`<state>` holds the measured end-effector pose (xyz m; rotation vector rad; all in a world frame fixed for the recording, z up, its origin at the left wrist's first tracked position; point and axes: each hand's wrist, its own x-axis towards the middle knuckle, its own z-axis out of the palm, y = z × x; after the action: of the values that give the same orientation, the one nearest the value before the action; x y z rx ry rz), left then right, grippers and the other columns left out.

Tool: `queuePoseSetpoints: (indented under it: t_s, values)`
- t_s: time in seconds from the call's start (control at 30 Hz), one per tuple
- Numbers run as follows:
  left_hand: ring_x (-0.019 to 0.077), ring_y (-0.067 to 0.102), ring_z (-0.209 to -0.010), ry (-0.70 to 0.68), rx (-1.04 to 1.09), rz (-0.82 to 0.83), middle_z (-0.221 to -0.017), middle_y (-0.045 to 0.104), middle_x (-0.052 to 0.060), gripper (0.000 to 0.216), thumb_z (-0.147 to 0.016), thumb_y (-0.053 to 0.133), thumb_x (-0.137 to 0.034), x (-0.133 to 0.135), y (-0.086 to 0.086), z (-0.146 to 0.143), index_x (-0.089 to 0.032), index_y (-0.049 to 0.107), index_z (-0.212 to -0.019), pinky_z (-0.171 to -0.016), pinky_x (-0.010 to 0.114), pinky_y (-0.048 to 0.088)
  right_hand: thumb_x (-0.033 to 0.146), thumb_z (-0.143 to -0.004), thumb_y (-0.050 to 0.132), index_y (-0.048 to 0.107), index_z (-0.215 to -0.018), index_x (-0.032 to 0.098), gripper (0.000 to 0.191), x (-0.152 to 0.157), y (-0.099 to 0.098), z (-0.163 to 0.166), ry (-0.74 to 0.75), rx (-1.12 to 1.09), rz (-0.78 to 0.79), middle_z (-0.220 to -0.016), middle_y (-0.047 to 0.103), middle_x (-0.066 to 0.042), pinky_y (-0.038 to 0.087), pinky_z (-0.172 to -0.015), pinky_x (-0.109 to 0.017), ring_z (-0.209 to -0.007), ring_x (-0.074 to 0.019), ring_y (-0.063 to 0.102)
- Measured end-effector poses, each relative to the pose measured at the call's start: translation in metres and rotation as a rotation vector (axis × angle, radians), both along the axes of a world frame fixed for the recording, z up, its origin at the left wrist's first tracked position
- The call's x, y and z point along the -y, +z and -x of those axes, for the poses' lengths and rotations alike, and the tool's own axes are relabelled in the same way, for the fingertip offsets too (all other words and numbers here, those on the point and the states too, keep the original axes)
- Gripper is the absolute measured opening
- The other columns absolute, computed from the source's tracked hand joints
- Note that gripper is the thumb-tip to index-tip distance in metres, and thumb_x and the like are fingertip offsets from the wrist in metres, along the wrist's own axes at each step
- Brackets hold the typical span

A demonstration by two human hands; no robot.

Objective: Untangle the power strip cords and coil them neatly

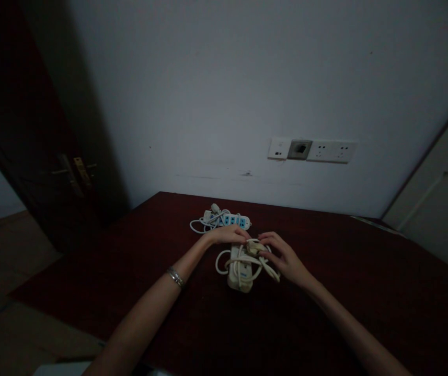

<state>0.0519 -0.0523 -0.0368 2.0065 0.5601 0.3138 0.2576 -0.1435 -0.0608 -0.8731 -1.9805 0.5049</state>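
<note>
An off-white power strip (pixel 236 282) sits on the dark red table, its near end toward me. Its own white cord (pixel 243 259) is looped over and around it in a loose bundle. My left hand (pixel 228 234) bends over the far end of the strip, fingers curled down at it; the fingertips are partly hidden. On the right, my right hand (pixel 284 258) has its thumb and fingers closed around the plug (pixel 254 247) and cord loops on top of the bundle. A metal bracelet (pixel 175 277) circles my left wrist.
Behind my left hand lies a second power strip (pixel 232 220), white with blue sockets, its cord coiled beside it. The table (pixel 137 250) meets a pale wall bearing wall sockets (pixel 331 151). A dark door (pixel 39 130) stands at left, a pale door (pixel 443 193) at right.
</note>
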Motion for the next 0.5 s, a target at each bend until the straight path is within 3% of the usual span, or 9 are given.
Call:
queuePoseSetpoints:
  t_s: [0.23,0.4,0.5]
  values:
    - [0.0155,0.055,-0.087,-0.024,0.032,0.128,-0.090,0.064,0.000,0.020,-0.066,0.058,-0.018,-0.004,-0.005,0.004,-0.016,0.069,-0.083,-0.083,0.025,0.038,0.037,-0.074,0.065,0.057,-0.088,0.022,0.022,-0.004,0.002,0.006,-0.093,-0.486,0.165,-0.089,0.064,-0.004,0.049,-0.079,-0.032,-0.086,-0.0186,0.061]
    - [0.0148,0.056,-0.086,0.052,0.059,0.178,-0.094,0.065,0.001,0.034,-0.068,0.061,-0.019,0.002,-0.007,0.004,-0.018,0.065,-0.101,-0.080,0.026,0.041,0.037,-0.073,0.067,0.054,-0.090,0.021,0.027,-0.004,0.002,0.011,-0.124,-0.611,0.249,-0.088,0.066,-0.004,0.049,-0.077,-0.030,-0.083,-0.0176,0.063]
    - [0.0153,0.058,-0.091,0.151,0.091,0.139,-0.100,0.065,0.004,0.032,-0.071,0.059,-0.021,0.000,-0.002,0.004,-0.015,0.064,-0.103,-0.083,0.026,0.043,0.036,-0.069,0.070,0.054,-0.087,0.020,0.029,-0.002,0.001,0.014,-0.142,-0.640,0.286,-0.084,0.066,-0.004,0.050,-0.073,-0.027,-0.078,-0.0166,0.065]
